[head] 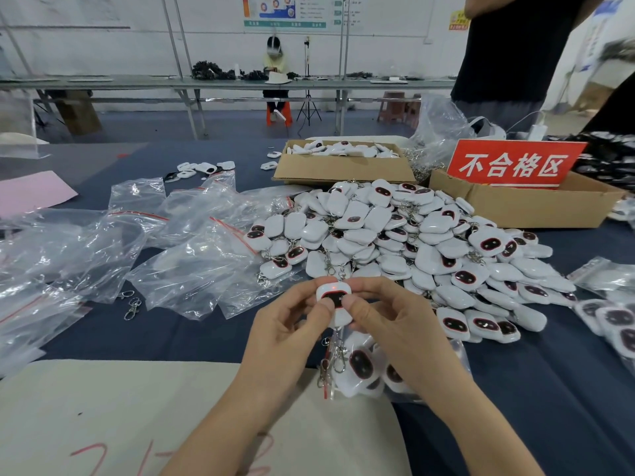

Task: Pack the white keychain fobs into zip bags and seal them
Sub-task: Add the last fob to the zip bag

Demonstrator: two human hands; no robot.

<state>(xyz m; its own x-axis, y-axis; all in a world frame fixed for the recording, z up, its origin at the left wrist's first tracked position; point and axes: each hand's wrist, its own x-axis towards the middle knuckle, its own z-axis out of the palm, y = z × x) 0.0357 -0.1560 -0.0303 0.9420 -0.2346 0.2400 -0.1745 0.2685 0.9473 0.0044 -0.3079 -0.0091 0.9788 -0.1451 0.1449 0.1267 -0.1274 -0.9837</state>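
Note:
Both hands hold one white keychain fob [334, 293] above the table, its dark face up and a small red light lit near its top. My left hand [285, 324] pinches its left side, thumb on the face. My right hand [385, 324] pinches its right side, thumb beside the other. The fob's metal clasp [338, 355] hangs below. Under my right wrist lies a zip bag [371, 372] holding several fobs. A big heap of loose fobs [412, 242] spreads behind my hands. Empty zip bags [178, 255] with red seal lines lie scattered to the left.
A cardboard box of fobs [343, 166] stands behind the heap. Another box [536, 207] with a red sign [515, 164] sits at the right. Filled bags [611, 304] lie at the far right. A beige board [120, 417] covers the near edge. A person in black stands back right.

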